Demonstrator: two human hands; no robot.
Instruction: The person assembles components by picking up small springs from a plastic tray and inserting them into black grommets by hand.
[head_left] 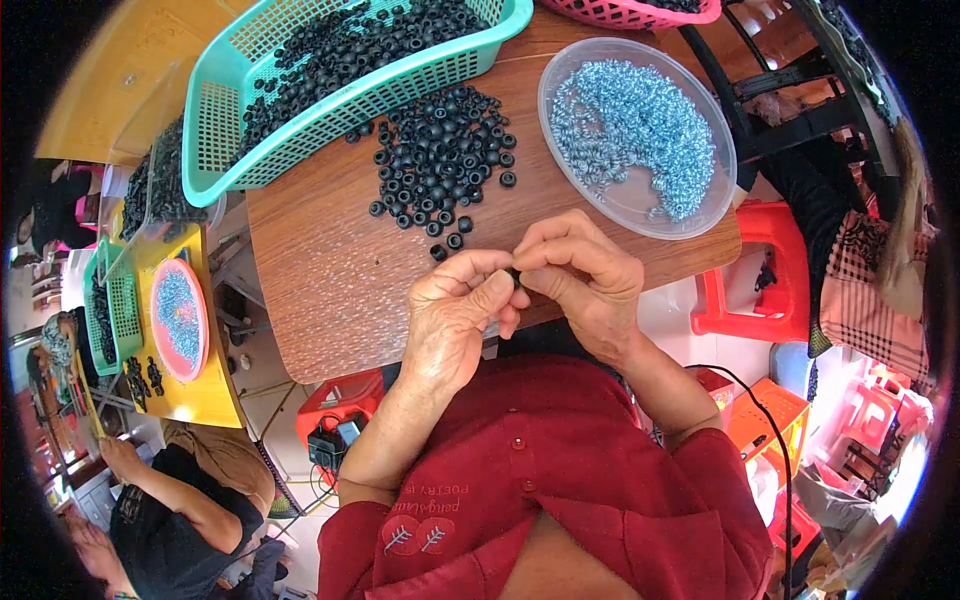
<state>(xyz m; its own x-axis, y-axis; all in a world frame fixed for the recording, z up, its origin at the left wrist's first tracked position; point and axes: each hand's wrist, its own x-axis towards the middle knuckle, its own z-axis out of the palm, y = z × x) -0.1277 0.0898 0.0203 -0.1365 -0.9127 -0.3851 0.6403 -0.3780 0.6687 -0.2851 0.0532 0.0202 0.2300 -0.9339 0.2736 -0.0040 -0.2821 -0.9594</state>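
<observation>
My left hand [455,318] and my right hand [592,282] meet over the table's near edge. Both pinch a small black ring-shaped part [514,275] between their fingertips; the fingers cover much of it. Just beyond my left hand, a loose pile of black ring-shaped parts [440,150] lies on the brown wooden table [340,270]. Past my right hand, a shallow round clear tray [690,228] holds many tiny shiny bluish pieces [640,120], too small to name.
A teal plastic basket [350,112] of black parts stands at the far left of the table, and a pink basket [640,14] at the far edge. Red stools [755,275] flank me. At left, a person [185,515] sits by a yellow table [200,385]; another person is at right.
</observation>
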